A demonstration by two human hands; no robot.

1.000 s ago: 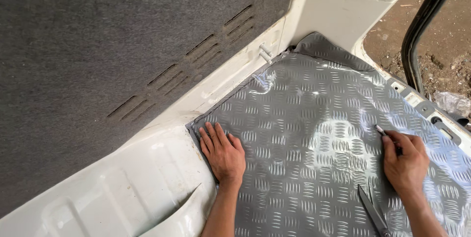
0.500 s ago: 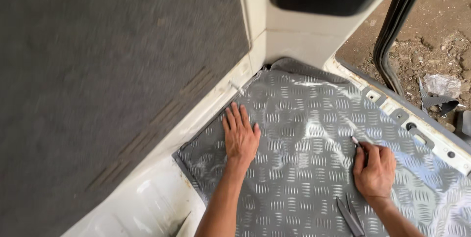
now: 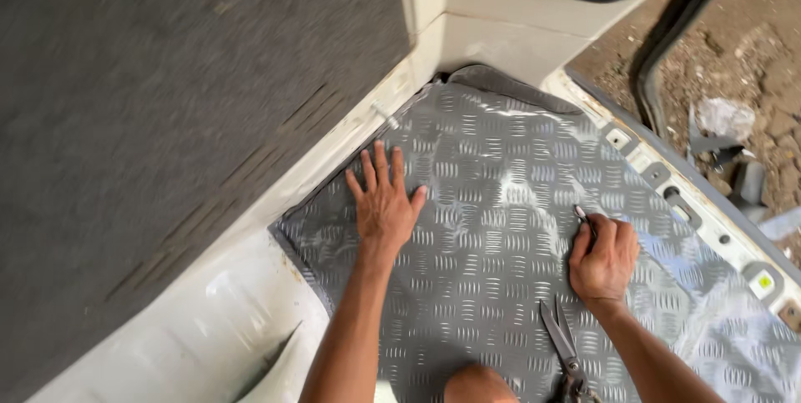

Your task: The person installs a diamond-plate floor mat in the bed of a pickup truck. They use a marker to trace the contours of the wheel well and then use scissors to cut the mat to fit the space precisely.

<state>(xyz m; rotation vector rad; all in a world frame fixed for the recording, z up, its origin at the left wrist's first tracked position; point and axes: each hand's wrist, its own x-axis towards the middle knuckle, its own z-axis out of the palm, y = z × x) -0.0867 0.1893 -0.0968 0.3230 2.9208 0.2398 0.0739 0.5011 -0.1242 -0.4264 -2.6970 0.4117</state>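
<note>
- Left hand [image 3: 385,203] lies flat on the grey tread-pattern mat [image 3: 501,228], fingers spread
- Right hand [image 3: 602,259], right of it on the mat, fingers curled around a small dark tool [image 3: 581,218]
- Scissors [image 3: 561,345] lie on the mat below that hand
- Small yellow-green label [image 3: 765,283] on the white sill, right of the mat

So the grey checker-plate vinyl floor mat [image 3: 501,228] is spread out flat on the van floor, shiny, with that raised tread pattern in little bar clusters all over. It runs out well past the fingertips of the left hand [image 3: 384,203], which is pressed palm-down on it with fingers spread, and its far edge curls up a bit into the corner beyond them. The right hand [image 3: 602,257] is curled in a fist around a small dark pointed tool [image 3: 581,217], tip poking out above the knuckles, touching the mat.
</note>
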